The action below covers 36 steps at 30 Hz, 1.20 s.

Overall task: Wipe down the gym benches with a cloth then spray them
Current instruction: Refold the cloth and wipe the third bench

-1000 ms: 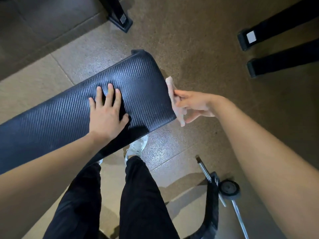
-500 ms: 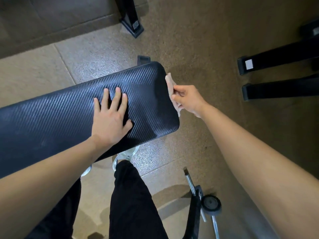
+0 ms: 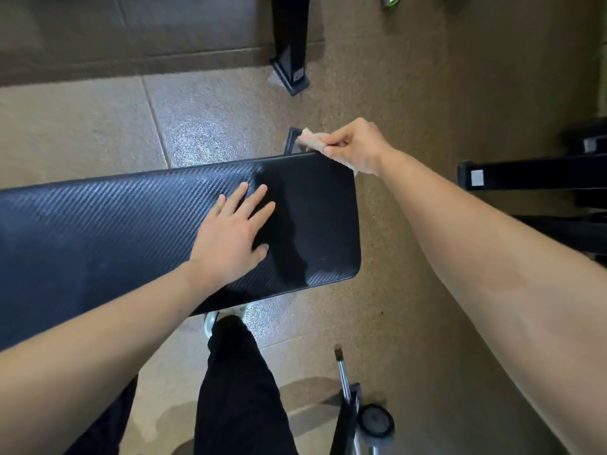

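Observation:
A black bench pad [image 3: 115, 231] with a carbon-weave texture runs from the left edge to the middle of the view. My left hand [image 3: 235, 236] lies flat on it near its right end, fingers spread. My right hand [image 3: 353, 147] grips a small pale cloth [image 3: 312, 142] and holds it against the pad's far right corner. Most of the cloth is hidden inside the fist. No spray bottle is in view.
Black machine legs stand on the speckled floor at the top [image 3: 290, 54] and at the right [image 3: 525, 175]. A bench frame with a small wheel [image 3: 374, 421] and a metal rod sits at the bottom. My legs in black trousers [image 3: 236, 389] stand below the pad.
My right hand has slid the cloth along the pad's right end, from the near corner up to the far corner. My left hand stays flat on the pad.

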Motion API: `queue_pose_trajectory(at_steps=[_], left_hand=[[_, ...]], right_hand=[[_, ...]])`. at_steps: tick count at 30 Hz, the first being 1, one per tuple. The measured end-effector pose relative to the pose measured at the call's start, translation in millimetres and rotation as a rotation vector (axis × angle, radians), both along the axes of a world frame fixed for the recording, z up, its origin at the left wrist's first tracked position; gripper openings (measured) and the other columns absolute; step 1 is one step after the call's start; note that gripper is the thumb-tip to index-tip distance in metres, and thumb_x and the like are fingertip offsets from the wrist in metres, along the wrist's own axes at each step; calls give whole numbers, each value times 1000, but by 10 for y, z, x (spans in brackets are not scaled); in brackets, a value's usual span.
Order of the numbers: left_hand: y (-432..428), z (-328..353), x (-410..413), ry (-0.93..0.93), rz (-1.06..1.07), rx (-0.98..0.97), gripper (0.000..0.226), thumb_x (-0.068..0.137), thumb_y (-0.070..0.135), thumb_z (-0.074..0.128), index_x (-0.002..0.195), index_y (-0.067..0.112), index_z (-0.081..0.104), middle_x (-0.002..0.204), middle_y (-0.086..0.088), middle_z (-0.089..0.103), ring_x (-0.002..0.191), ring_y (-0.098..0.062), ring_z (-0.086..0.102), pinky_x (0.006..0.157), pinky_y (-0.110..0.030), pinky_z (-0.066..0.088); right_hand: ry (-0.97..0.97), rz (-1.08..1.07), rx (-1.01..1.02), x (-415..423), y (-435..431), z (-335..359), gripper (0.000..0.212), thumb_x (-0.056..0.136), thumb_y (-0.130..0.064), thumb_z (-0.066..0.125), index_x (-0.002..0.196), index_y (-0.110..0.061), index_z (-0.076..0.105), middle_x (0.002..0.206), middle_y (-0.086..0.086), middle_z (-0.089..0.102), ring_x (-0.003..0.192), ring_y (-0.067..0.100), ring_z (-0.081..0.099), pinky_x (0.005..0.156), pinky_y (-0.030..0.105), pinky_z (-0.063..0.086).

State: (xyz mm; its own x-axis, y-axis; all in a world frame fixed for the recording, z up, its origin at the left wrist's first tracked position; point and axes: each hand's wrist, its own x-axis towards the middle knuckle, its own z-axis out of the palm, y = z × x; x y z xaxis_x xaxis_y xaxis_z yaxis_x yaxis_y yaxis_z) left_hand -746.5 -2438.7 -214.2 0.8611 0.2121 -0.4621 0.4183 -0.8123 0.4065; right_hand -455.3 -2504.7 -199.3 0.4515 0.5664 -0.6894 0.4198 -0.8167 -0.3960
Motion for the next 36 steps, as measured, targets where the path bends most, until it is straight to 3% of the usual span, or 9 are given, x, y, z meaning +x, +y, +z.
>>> queue_pose_trajectory(at_steps=[7,13,15,17,19,21,24,29,36], left_hand=[[384,198,-204,-67,209,-154,55,89,33,74,139,15,62,139,-7,63,130,-33,56,103,-49,49],[713,286,-733,-13,377,-87,54,87,43,56,133,16,66,128,-4,68,121,-33,59,96,-50,48],[797,287,-907,-12,422,-57,48,92,40,62,133,17,65,129,-3,68,122,-33,58,96,-50,46],[873,299,-1062,-3,465,-39,46,93,36,68,134,17,65,131,-3,67,124,-32,56,97,-50,45],[953,322,-1213,3,500,-17,50,92,43,60,133,16,65,132,-5,67,124,-33,56,96,-51,47],[1045,352,-1363,15,515,1,59,87,50,49,132,15,66,133,-5,66,124,-33,56,95,-52,48],[1205,384,-1599,39,549,31,60,86,50,51,133,16,65,136,-5,64,128,-33,53,97,-52,48],[1492,374,-2018,79,637,84,53,89,36,74,136,15,63,142,-8,60,131,-35,48,100,-53,44],[1810,380,-2624,189,728,139,57,87,40,74,137,14,62,149,-13,51,133,-40,44,99,-57,43]], right_hand=[[61,307,-138,-362,625,128,24,92,-40,68,112,-31,78,94,-20,65,99,12,56,83,31,44],[118,545,-388,-549,1058,143,13,95,-22,64,87,-24,74,92,5,76,85,24,72,80,38,60],[209,411,-414,-606,1147,115,9,95,-20,64,97,-24,72,89,4,74,74,20,69,67,23,56],[468,56,-388,-752,1184,66,31,98,-5,51,124,-7,66,109,9,73,98,22,70,78,8,50],[776,-414,-344,-889,1190,-157,40,98,5,36,134,7,53,127,11,68,120,17,64,101,12,46],[862,-423,-267,-992,1232,-195,43,98,7,35,137,8,50,134,13,65,127,18,61,107,16,43],[390,259,-211,-1273,1415,-40,33,100,-15,54,130,-14,67,118,9,73,112,25,69,93,19,52],[289,398,-120,-1669,1695,-16,28,94,-9,66,121,-10,74,109,-12,67,114,3,59,64,-9,34],[258,668,-143,-2208,2228,-110,33,89,-12,68,119,-24,76,123,-17,71,118,0,61,95,13,48]])
